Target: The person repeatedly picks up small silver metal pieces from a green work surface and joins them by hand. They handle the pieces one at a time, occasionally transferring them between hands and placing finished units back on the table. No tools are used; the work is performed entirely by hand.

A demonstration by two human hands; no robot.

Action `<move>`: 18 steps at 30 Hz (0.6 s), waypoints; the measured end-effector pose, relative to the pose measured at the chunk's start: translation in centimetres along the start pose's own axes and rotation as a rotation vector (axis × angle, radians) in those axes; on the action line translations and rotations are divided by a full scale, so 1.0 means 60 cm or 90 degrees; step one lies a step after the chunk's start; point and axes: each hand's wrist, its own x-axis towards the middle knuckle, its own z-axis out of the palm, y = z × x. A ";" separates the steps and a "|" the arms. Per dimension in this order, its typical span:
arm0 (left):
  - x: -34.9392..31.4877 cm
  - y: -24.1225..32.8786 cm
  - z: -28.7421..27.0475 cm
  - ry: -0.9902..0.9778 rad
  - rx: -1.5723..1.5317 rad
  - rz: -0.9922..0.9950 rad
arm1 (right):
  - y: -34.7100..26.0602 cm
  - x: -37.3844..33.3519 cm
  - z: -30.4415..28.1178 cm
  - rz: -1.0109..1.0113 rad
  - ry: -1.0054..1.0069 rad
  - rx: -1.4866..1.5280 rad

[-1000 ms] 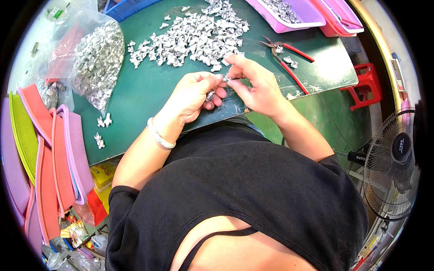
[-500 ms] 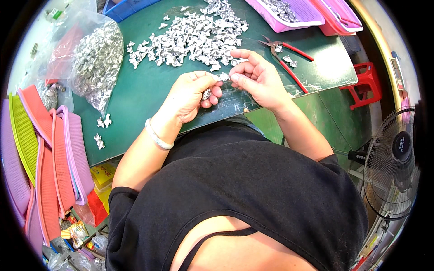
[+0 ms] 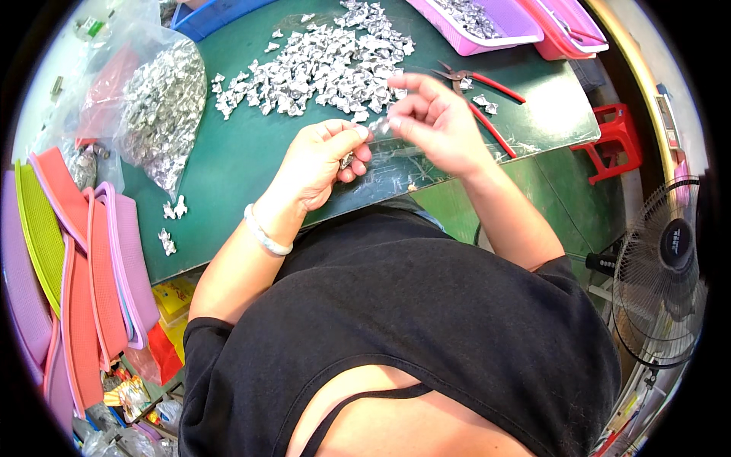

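Slightly left of centre, my left hand (image 3: 324, 160) is closed, thumb against the forefinger. A small silver metal piece (image 3: 346, 161) shows in its curled fingers. My right hand (image 3: 445, 129) is a little to the right and smeared by motion. A blurred small silver metal piece (image 3: 382, 125) is at its thumb and finger tips, apart from my left fingertips. Just beyond my hands, a loose pile of similar silver pieces (image 3: 327, 68) covers the green table (image 3: 236, 167).
Red-handled pliers (image 3: 493, 129) lie open right of my right hand, by a few pieces. A clear bag (image 3: 164, 107) of pieces stands left. Pink (image 3: 487, 38) and red baskets (image 3: 560, 46) sit far right. Stacked baskets (image 3: 91, 274) lean left; a fan (image 3: 662, 266) and red stool (image 3: 613, 145) are right.
My right hand has drawn slightly away from the left, its fingers lifting. The silver piece that was between both hands' fingertips is now apart from the left and blurred.
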 end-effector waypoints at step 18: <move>0.001 0.002 -0.009 0.010 0.015 -0.012 | 0.008 0.037 -0.055 -0.224 0.038 -0.548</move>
